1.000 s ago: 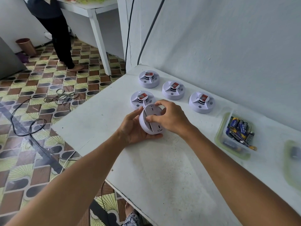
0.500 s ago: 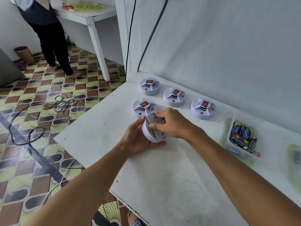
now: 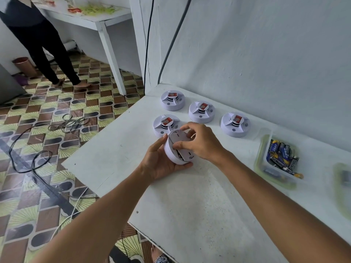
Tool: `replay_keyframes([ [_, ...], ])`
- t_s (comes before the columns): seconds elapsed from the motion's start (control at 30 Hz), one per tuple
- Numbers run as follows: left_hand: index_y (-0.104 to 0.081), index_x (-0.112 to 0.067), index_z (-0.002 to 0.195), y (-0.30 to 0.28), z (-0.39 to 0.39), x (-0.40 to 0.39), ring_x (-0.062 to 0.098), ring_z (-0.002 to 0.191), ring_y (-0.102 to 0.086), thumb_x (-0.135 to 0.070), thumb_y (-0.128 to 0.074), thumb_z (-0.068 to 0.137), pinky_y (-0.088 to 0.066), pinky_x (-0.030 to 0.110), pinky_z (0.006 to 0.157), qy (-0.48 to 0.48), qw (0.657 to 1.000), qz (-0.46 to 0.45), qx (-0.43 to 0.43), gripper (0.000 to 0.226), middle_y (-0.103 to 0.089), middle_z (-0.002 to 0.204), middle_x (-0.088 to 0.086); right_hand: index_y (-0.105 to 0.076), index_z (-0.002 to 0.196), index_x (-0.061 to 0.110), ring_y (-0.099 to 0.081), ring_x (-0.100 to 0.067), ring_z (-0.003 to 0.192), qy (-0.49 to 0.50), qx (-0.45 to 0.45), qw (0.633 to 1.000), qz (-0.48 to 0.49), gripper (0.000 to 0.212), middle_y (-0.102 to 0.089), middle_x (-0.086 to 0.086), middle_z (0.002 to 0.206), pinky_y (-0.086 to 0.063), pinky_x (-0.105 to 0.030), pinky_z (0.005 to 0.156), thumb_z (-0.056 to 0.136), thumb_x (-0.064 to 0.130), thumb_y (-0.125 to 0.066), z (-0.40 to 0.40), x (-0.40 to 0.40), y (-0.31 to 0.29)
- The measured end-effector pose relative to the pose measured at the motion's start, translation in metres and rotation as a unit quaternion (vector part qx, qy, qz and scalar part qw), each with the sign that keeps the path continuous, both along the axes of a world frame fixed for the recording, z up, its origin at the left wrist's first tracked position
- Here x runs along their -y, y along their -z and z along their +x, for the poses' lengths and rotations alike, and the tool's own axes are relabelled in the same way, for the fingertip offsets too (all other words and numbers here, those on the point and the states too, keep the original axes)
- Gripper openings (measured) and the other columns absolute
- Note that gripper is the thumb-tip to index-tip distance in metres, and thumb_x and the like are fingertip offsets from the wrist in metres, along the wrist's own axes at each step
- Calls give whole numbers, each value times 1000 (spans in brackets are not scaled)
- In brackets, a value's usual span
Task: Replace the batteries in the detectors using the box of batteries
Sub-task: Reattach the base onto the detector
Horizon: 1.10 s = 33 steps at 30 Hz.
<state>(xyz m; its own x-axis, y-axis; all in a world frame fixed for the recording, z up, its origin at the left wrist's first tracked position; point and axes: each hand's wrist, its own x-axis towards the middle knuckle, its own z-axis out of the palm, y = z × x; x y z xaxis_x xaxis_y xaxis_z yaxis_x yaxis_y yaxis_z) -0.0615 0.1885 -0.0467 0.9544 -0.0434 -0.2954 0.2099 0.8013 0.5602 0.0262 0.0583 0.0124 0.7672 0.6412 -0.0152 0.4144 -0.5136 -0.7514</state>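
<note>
Our left hand (image 3: 161,162) cradles the detector (image 3: 177,149), tilted on edge; our right hand (image 3: 199,142) pinches its back cover, which now shows a gap at the lower edge that was closed a second ago. We judge the battery bay is opening. Four more detectors (image 3: 201,112) sit just beyond our fingers; the box of batteries (image 3: 281,158) lies well right of our right wrist.

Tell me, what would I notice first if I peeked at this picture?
Probably the two hands in the middle: the left hand cradles a round white detector turned on its side, while the right hand pinches at its back. Behind them four more detectors sit on the white table, and to the right a clear box holds blue batteries.
</note>
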Motion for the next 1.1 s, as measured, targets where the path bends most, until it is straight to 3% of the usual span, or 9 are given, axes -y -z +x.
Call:
replay_keyframes([
  [0.2, -72, -11, 110, 0, 0, 1, 41, 97, -67, -45, -47, 90, -57, 56, 77, -1, 1000, -7, -5, 46, -66, 117, 22, -65, 124, 11, -60, -15, 104, -37, 30, 998, -41, 57, -66, -5, 120, -41, -19, 80, 77, 41, -78, -4, -2, -4],
  [0.3, -71, -13, 113, -1, -1, 1, 40, 99, -66, -45, -45, 91, -57, 55, 77, 2, 1000, -11, -5, 47, -65, 119, 22, -68, 117, 8, -58, -10, 91, -24, -16, 999, -43, 52, -70, -5, 108, -40, -15, 69, 74, 33, -81, -2, -3, -11],
  [0.4, -70, -14, 117, -1, -1, 1, 41, 104, -65, -45, -52, 89, -56, 55, 80, 16, 1000, -5, 12, 46, -64, 120, 23, -67, 103, 6, -63, -20, 84, 6, -45, 997, -55, 52, -66, -4, 87, -52, -33, 73, 65, 35, -87, -1, -5, -18],
  [0.53, -66, -11, 123, -2, -3, 0, 42, 110, -63, -41, -81, 70, -54, 57, 84, 46, 998, 10, 37, 63, -62, 125, 24, -59, 106, -11, -64, -26, 74, 55, -110, 991, -58, 82, -70, -17, 91, -55, -56, 74, 53, 42, -91, 1, -6, -22],
  [0.67, -69, -11, 119, -2, -3, 0, 41, 108, -64, -42, -84, 66, -55, 56, 83, 46, 998, 15, 41, 64, -64, 122, 24, -58, 104, -3, -67, -25, 83, 82, -135, 986, -56, 79, -67, -10, 90, -57, -54, 74, 53, 48, -90, 0, -7, -19],
  [0.83, -69, -15, 118, -9, -5, 1, 38, 103, -67, -38, -84, 67, -57, 54, 81, 60, 996, 43, 44, 58, -68, 115, 19, -58, 114, 15, -64, -20, 90, 59, -147, 987, -36, 54, -62, -1, 93, -59, -45, 78, 77, 51, -73, -14, 10, -21],
  [0.9, -60, -25, 128, -21, -1, 4, 34, 108, -65, -41, -68, 82, -57, 52, 82, 90, 980, 176, 21, 50, -65, 122, 15, -56, 122, 20, -64, -24, 96, 80, -259, 962, 18, 53, -63, -9, 110, -60, -49, 75, 84, 57, -61, -17, 27, -20],
  [1.0, -47, -46, 133, -51, 7, 14, 17, 119, -54, -57, -52, 87, -54, 43, 90, 142, 894, 423, 32, 48, -52, 134, -7, -61, 118, 21, -63, -37, 92, 83, -481, 858, 159, 47, -60, -17, 111, -56, -56, 77, 87, 56, -56, -21, 54, -16],
  [1.1, -36, -50, 134, -69, 16, 23, 2, 117, -46, -56, -40, 84, -46, 31, 95, 141, 848, 503, 83, 50, -42, 134, -20, -59, 126, 19, -64, -42, 102, 51, -568, 769, 288, 50, -64, -17, 117, -53, -57, 84, 90, 53, -54, -22, 73, -2],
])
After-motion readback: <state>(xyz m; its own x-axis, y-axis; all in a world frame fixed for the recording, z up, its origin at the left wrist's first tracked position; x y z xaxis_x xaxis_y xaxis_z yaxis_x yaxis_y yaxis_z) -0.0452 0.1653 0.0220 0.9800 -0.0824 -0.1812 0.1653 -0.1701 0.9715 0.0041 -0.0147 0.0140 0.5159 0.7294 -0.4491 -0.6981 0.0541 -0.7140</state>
